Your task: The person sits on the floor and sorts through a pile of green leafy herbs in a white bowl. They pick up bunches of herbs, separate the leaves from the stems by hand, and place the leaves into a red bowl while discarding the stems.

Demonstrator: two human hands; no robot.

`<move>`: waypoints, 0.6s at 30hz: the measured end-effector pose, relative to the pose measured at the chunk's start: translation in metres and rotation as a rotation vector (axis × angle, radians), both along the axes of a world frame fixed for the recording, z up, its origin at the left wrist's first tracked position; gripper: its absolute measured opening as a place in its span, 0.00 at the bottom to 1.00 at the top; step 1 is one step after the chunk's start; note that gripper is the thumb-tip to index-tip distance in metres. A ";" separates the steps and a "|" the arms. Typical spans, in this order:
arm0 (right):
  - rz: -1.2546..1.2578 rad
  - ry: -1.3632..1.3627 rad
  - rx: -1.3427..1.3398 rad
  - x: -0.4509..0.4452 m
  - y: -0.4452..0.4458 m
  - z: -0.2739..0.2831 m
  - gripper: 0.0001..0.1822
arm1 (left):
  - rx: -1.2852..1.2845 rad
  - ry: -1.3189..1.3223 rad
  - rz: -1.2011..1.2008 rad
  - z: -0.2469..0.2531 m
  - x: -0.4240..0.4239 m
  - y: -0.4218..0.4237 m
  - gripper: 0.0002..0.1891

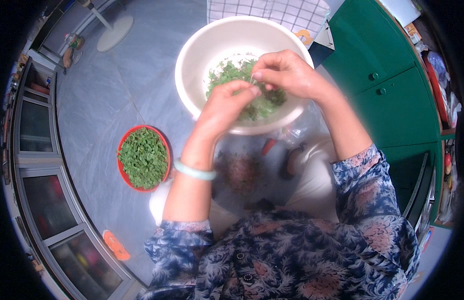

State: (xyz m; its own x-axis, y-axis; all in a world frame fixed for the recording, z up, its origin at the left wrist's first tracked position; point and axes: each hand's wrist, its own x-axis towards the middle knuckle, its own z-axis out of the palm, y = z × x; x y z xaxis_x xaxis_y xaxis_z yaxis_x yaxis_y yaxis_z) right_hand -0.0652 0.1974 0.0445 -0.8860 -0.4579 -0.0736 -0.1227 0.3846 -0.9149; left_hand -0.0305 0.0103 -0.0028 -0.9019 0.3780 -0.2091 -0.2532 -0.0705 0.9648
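Observation:
A large white basin (190, 67) stands before me with a heap of leafy greens (228, 75) in it. Over the basin, my left hand (224, 107) and my right hand (290, 75) are close together, thumbs against fingers. Between their fingertips is a thin pale stem (251, 78), apparently pinched by both hands; the rest of it is hidden or blurred. To the left on the floor, a red bowl (121, 170) is filled with picked green leaves (143, 157). A pale green bangle (194, 171) circles my left wrist.
Blurred plant scraps (241, 168) lie on the floor between my legs, near a clear plastic bag (293, 131). Green cabinets (370, 48) line the right side. A checked cloth (250, 8) is behind the basin. At left are framed glass panels (48, 202) and a round-based stand (115, 33).

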 end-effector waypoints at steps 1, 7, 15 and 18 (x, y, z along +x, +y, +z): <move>-0.007 -0.008 -0.007 0.000 0.000 0.001 0.07 | -0.008 0.007 -0.004 0.003 0.000 -0.001 0.09; -0.059 0.011 -0.023 0.001 -0.003 0.000 0.08 | 0.025 0.015 0.019 -0.004 -0.001 -0.004 0.10; -0.124 0.328 -0.206 0.015 -0.026 0.002 0.06 | 0.379 -0.160 0.169 -0.002 -0.006 -0.009 0.10; -0.058 0.269 -0.260 0.009 -0.018 0.008 0.07 | 0.529 -0.228 0.232 0.003 -0.005 -0.008 0.09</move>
State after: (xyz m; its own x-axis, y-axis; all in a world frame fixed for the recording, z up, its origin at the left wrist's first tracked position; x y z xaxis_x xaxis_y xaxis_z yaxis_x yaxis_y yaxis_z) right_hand -0.0557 0.1791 0.0529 -0.8829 -0.3791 0.2772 -0.3567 0.1575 -0.9208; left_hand -0.0352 0.0024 0.0005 -0.9278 0.2823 -0.2439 -0.3693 -0.6021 0.7079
